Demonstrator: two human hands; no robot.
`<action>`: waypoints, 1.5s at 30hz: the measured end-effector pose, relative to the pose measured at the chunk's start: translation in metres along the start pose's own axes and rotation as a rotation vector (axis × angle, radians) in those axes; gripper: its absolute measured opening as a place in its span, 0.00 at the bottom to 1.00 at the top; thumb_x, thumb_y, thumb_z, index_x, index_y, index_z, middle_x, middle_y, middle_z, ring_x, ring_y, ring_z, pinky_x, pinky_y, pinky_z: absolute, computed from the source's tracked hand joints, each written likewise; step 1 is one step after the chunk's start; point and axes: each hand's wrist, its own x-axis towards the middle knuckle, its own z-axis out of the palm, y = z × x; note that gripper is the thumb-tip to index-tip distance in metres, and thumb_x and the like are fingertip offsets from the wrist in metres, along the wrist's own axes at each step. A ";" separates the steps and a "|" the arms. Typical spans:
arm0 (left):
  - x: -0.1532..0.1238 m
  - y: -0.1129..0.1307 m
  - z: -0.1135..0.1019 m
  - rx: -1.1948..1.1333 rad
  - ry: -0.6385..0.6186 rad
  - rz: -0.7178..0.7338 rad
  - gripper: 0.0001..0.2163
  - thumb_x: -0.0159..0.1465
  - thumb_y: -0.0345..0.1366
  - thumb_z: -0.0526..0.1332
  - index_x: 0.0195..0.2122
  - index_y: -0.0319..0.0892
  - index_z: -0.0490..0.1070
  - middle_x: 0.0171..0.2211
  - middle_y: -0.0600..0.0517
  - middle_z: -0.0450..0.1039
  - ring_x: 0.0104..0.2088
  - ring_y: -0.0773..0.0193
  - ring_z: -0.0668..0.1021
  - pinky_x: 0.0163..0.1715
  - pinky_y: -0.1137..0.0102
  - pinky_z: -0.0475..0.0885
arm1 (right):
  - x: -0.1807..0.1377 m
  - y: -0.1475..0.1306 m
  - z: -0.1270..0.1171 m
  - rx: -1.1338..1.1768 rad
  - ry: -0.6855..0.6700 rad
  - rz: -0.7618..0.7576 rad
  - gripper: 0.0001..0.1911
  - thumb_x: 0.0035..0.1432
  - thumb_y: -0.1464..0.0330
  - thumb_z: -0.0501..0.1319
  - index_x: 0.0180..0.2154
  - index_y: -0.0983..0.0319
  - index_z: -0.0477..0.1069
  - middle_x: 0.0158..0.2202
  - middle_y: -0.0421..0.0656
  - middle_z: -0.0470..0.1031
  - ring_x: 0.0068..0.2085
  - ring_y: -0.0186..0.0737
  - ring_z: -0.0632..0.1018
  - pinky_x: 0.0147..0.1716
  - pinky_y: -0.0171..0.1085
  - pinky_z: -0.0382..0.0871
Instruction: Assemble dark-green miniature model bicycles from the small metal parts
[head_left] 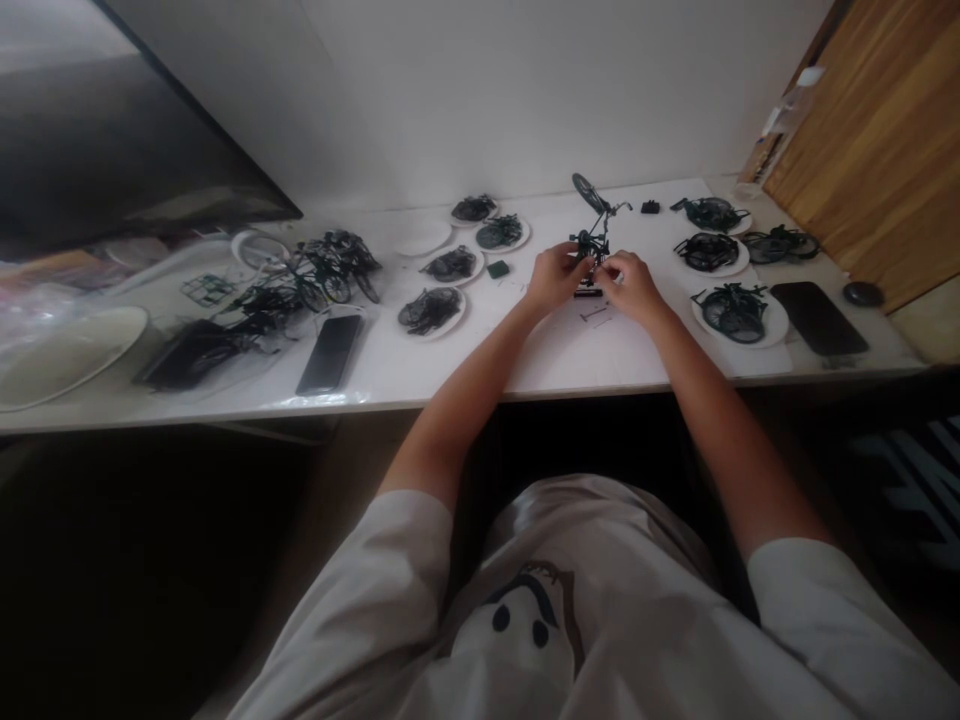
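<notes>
A dark model bicycle (592,240) stands tilted on the white table top, one wheel raised toward the wall. My left hand (556,275) is closed round its left side near the lower frame. From the other side, my right hand (628,282) has its fingertips pinched together at the same low part of the bicycle. Whether a small piece sits between those fingertips is too small to make out. Just in front of the hands lie thin rod-like pieces (594,314) on the white surface.
Plates of dark bicycle parts stand left (433,313) and right (741,314). Farther left are a phone (330,353), a cluster of small bicycles (337,265) and a large bowl (75,355). A black flat object (819,318) lies at the right. The wall (525,90) borders the table's back.
</notes>
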 end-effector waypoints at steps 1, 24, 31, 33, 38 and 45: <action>0.000 0.000 0.000 0.003 -0.001 -0.001 0.14 0.69 0.46 0.73 0.45 0.39 0.80 0.23 0.52 0.77 0.25 0.64 0.75 0.28 0.70 0.65 | 0.000 -0.001 0.000 0.004 -0.002 -0.004 0.16 0.71 0.59 0.67 0.30 0.53 0.70 0.36 0.46 0.76 0.44 0.53 0.76 0.57 0.54 0.73; -0.003 0.013 -0.005 0.073 -0.017 0.021 0.10 0.69 0.42 0.71 0.40 0.41 0.79 0.19 0.57 0.70 0.22 0.67 0.67 0.29 0.67 0.61 | -0.002 -0.008 -0.003 0.025 0.087 -0.032 0.09 0.66 0.60 0.71 0.40 0.53 0.74 0.40 0.46 0.78 0.44 0.52 0.78 0.53 0.54 0.77; -0.003 0.014 -0.004 0.066 -0.009 0.012 0.10 0.69 0.42 0.71 0.42 0.40 0.81 0.18 0.57 0.69 0.22 0.66 0.68 0.28 0.67 0.60 | -0.001 -0.008 -0.003 0.004 0.115 -0.046 0.06 0.62 0.68 0.69 0.36 0.53 0.73 0.36 0.45 0.78 0.42 0.52 0.78 0.54 0.54 0.75; -0.003 0.014 -0.003 0.063 -0.003 0.011 0.10 0.70 0.43 0.70 0.40 0.40 0.80 0.18 0.57 0.69 0.22 0.67 0.67 0.28 0.67 0.59 | -0.001 -0.009 -0.003 0.003 0.116 -0.044 0.06 0.63 0.68 0.69 0.35 0.53 0.73 0.35 0.45 0.78 0.42 0.52 0.78 0.54 0.54 0.75; -0.004 0.015 -0.003 0.054 0.000 0.015 0.12 0.70 0.45 0.71 0.40 0.41 0.79 0.18 0.57 0.69 0.22 0.67 0.67 0.28 0.67 0.59 | -0.001 -0.008 -0.001 0.009 0.090 -0.002 0.07 0.64 0.65 0.69 0.34 0.53 0.72 0.35 0.46 0.79 0.43 0.53 0.78 0.54 0.55 0.75; -0.004 0.017 -0.004 0.069 -0.009 0.029 0.17 0.69 0.51 0.73 0.38 0.42 0.78 0.18 0.56 0.69 0.22 0.66 0.69 0.28 0.67 0.61 | 0.000 -0.005 -0.001 0.024 0.012 0.025 0.20 0.75 0.53 0.62 0.30 0.54 0.74 0.32 0.46 0.80 0.40 0.53 0.79 0.51 0.54 0.74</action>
